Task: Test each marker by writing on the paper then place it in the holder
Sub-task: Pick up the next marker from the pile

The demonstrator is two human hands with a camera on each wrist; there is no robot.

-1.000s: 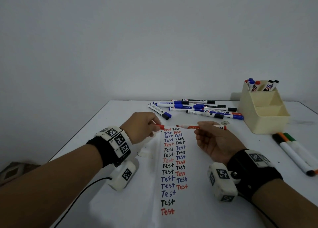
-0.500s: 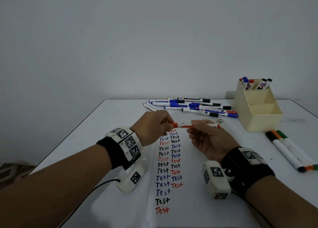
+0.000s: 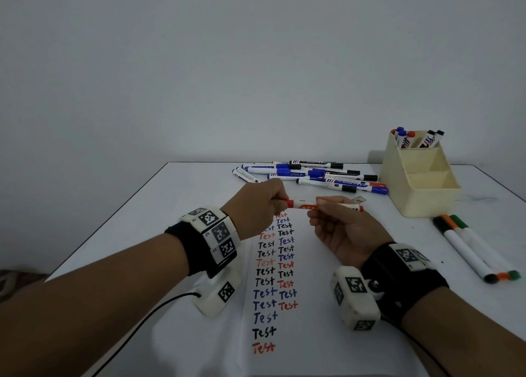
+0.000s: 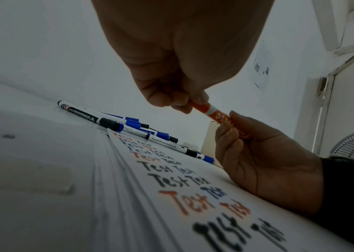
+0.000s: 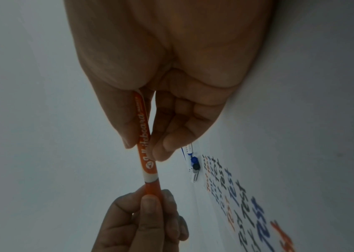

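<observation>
Loose markers (image 3: 310, 176) lie behind the paper (image 3: 313, 319), holder (image 3: 421, 189) right.

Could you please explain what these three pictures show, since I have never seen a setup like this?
No machine here: a person works with bare hands, wearing cameras. One picture is from the head; the other two look along each wrist. The left hand grips the cap end of a red marker and the right hand holds its barrel, above a paper filled with "Test" words. On the white table lie more markers; a cream holder has some standing in it, and three thicker markers lie beside it.
</observation>
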